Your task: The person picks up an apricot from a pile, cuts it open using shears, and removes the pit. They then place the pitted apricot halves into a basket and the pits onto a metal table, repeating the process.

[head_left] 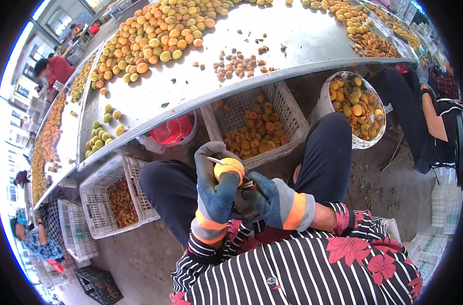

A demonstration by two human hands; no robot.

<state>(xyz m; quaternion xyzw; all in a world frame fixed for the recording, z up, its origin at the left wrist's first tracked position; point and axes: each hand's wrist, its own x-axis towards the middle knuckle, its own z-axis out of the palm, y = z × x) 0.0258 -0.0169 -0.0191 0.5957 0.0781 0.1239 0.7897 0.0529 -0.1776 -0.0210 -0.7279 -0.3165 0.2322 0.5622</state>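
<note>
My left hand [214, 192], in a blue and grey glove with an orange band, is closed around a yellow-orange apricot [230, 168]. My right hand [273, 199], gloved alike, is closed on a small knife [249, 185] with a dark and red handle right beside the fruit. A thin metal tip [215, 160] shows on the far side of the apricot. Both hands are over my lap. Just beyond them, a white plastic crate [291, 109] under the table edge holds halved apricots [262, 133].
A metal table [292, 35] bears a heap of apricots [160, 35] and loose pits [235, 65]. A white bucket [327, 101] of apricots stands right, a red-lined bucket [173, 129] left. Another crate [97, 211] holds brown pits. A co-worker [439, 112] sits at right.
</note>
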